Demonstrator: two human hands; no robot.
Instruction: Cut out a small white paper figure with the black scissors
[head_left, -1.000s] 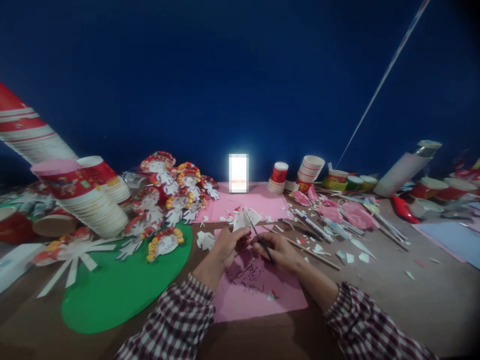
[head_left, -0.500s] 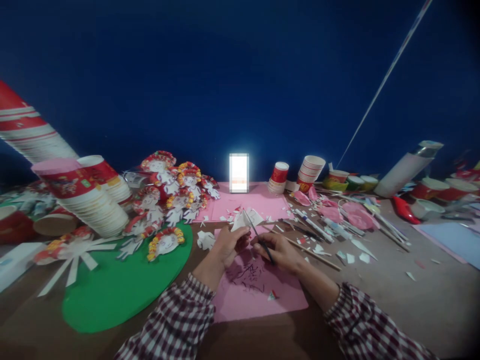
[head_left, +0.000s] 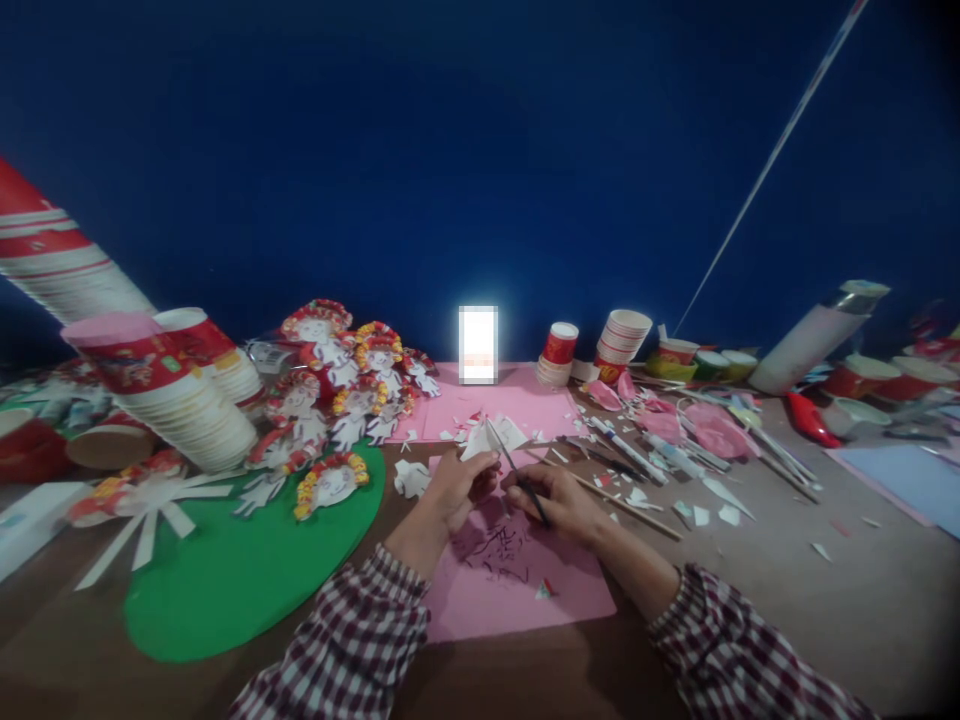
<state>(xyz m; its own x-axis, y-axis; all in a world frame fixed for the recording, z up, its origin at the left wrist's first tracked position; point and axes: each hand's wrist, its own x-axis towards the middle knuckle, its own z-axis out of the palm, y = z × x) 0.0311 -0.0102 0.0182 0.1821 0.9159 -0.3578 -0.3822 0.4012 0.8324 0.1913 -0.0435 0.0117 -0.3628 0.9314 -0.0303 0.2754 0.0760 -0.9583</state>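
Two hands over pink sheet (head_left: 517, 590). Left hand (head_left: 457, 490) pinches white paper cutout (head_left: 491, 440); right hand (head_left: 559, 500) clenched on scissors (head_left: 517, 475). Cutout likely light, floppy, tears easily: hold near cut line.

Two hands are working: the left hand (head_left: 457, 490) and the right hand (head_left: 559, 500). One pair of scissors (head_left: 517, 475), two pink sheets and one green disc (head_left: 240, 580) are lying there.
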